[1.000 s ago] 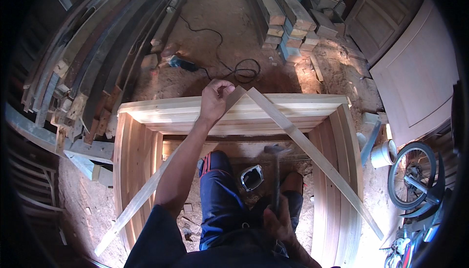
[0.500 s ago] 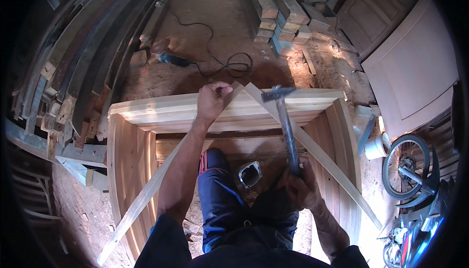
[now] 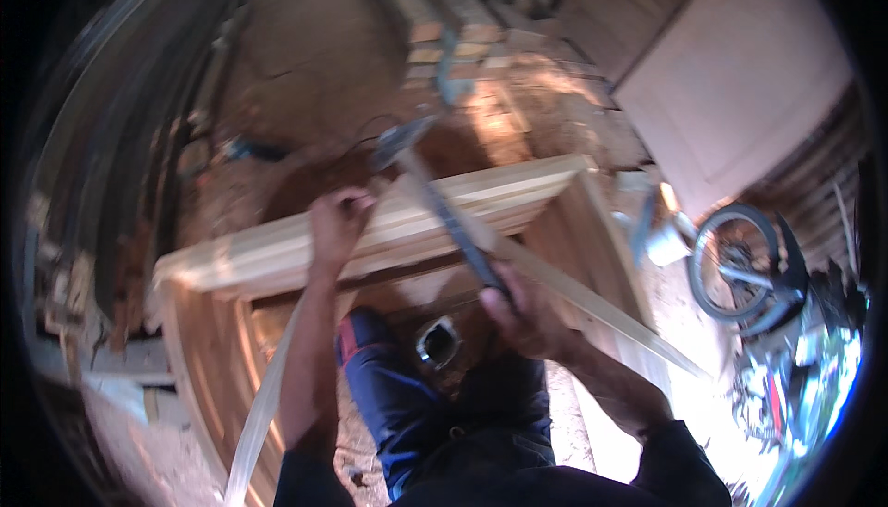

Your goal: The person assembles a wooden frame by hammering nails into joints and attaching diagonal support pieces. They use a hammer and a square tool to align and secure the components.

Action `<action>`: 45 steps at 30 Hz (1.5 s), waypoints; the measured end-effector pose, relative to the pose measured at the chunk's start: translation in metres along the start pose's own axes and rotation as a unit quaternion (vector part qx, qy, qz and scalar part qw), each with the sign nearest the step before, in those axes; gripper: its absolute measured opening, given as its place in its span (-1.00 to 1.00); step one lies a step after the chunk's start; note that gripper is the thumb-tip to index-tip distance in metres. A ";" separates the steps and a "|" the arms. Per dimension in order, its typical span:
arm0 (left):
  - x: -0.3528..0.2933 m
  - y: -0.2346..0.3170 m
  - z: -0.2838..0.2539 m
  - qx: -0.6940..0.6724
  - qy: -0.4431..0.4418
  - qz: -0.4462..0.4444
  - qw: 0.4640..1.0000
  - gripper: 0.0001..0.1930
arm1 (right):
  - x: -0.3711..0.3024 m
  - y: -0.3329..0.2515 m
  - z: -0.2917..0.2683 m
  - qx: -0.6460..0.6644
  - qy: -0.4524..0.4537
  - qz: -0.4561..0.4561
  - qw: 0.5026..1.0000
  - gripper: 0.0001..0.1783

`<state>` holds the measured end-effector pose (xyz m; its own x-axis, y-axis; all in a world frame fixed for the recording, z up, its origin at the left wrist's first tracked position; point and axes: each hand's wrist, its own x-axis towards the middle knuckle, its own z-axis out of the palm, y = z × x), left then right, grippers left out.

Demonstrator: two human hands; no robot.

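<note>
My right hand [image 3: 527, 315] is closed round the handle of a hammer [image 3: 453, 225], with the hammer's head up over the far bar of a pale wooden frame [image 3: 231, 262]. Close to the head, my left hand [image 3: 338, 228] has its fingers pinched together above that same bar; motion blur hides what is between them. One thin wooden strip [image 3: 254, 424] runs from under my left forearm toward the near left. Another strip [image 3: 601, 308] slants from the far bar across the frame's right side, passing behind the hammer.
Stacked beams [image 3: 462, 21] lie at the back, and long boards [image 3: 111, 128] at the left. Pale panels [image 3: 740, 81] lean at the far right. A white bucket [image 3: 668, 241] and a wheel [image 3: 735, 262] stand to the right. A power tool [image 3: 252, 150] lies beyond the frame.
The view has turned and shifted, so the frame sits lower and further left, tilted. The hammer has been raised a little and its head leans further left, nearer my left hand.
</note>
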<state>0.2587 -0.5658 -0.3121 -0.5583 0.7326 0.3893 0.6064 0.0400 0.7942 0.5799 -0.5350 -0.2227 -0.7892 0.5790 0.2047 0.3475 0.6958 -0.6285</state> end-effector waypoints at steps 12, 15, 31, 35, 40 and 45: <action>-0.002 -0.010 0.004 -0.024 0.010 0.023 0.999 -0.90 | 0.000 0.019 0.005 0.032 -0.025 0.110 0.993 -0.50; -0.001 -0.008 0.000 -0.040 -0.003 -0.005 0.999 -0.88 | -0.001 0.027 -0.004 0.037 0.001 0.113 0.993 -0.56; 0.001 0.004 -0.003 -0.043 -0.005 -0.029 0.999 -0.91 | -0.026 0.051 -0.021 0.021 0.049 0.171 0.984 -0.71; 0.001 0.005 -0.003 -0.037 -0.009 -0.060 0.997 -0.90 | -0.019 0.041 -0.019 0.040 -0.008 0.130 0.991 -0.57; 0.001 0.008 -0.004 -0.034 -0.009 -0.056 0.998 -0.89 | 0.003 0.021 -0.017 0.040 -0.048 0.044 0.997 -0.54; 0.002 0.010 -0.004 -0.026 -0.003 -0.048 0.999 -0.92 | 0.020 0.006 -0.015 0.007 -0.066 0.028 0.997 -0.54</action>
<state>0.2618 -0.5668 -0.3017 -0.6090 0.7306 0.3087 0.5208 0.0748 0.8504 0.5742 -0.5126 -0.2110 -0.8295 0.5542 0.0691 0.3857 0.6580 -0.6468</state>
